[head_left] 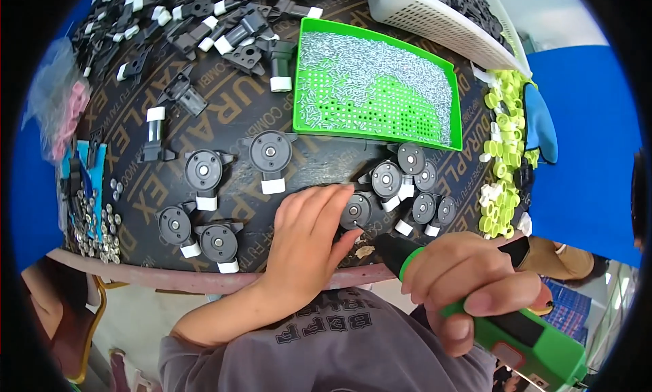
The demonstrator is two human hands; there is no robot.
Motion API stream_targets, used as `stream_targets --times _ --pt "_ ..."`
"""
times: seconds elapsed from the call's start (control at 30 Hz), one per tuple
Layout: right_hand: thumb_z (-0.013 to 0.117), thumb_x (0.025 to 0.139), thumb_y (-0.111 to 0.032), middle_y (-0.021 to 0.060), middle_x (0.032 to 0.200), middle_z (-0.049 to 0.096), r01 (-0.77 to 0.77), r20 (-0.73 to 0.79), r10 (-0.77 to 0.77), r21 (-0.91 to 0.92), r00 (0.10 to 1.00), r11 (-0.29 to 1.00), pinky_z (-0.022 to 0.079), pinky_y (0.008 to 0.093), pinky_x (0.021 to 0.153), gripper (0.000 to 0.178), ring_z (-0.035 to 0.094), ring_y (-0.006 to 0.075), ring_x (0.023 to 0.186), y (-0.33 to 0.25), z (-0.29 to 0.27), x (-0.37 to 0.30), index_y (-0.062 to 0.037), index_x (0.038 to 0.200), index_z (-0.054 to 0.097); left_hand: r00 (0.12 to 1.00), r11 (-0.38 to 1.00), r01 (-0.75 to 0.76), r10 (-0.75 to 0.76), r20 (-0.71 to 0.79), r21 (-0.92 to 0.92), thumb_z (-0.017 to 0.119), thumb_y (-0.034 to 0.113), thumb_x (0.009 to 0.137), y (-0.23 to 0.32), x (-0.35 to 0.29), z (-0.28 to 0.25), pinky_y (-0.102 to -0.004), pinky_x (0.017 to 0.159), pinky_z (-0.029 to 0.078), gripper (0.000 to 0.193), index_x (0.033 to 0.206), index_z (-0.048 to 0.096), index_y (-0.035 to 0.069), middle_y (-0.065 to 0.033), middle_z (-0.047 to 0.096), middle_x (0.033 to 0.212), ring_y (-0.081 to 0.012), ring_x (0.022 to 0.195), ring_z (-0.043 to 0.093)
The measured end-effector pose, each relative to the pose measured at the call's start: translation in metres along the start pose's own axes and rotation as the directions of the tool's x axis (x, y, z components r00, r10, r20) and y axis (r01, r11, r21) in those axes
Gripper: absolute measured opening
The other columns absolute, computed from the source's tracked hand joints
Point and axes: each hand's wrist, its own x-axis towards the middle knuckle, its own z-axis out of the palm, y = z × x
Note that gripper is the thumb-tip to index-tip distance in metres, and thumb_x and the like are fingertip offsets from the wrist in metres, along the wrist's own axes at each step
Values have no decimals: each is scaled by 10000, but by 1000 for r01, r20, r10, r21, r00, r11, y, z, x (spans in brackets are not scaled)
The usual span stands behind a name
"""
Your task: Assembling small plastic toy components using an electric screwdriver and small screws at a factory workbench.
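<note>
My left hand (302,236) is curled round a black plastic caster-like part (354,212), fingers behind it and thumb in front, steadying it on the table. A small shiny screw or pin seems to stand at its lower edge. My right hand (468,276) is wrapped round a green and black electric screwdriver (543,354). The black nose of the tool points left, a little apart from the held part; its bit is hard to make out. Similar round parts with white ends lie to the right (387,179) and to the left (204,169).
A green perforated tray (297,113) of small screws stands beyond my hands. Loose black brackets with white ends (183,93) cover the far left. A white basket (435,25) of black parts is at the far right, yellow-green rings (502,168) at right, metal discs (102,229) at left.
</note>
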Motion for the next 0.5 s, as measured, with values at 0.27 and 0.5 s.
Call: stream_targets --times 0.27,0.5 --pt "675 751 67 135 710 577 -19 31 20 -19 999 1000 499 369 453 351 555 252 516 2 -5 -1 13 1035 477 1000 999 -24 24 -13 26 745 155 810 2 1 3 -453 990 395 586 1325 506 9 -139 553 1251 -331 1151 516" --pt "634 875 -25 89 717 552 -63 239 77 -64 968 996 510 348 466 296 551 209 530 5 -7 12 -45 1069 411 1000 998 -15 16 -21 61 753 168 793 1 1 2 -452 987 401 596 1315 511 12 -136 561 1233 -324 1140 526"
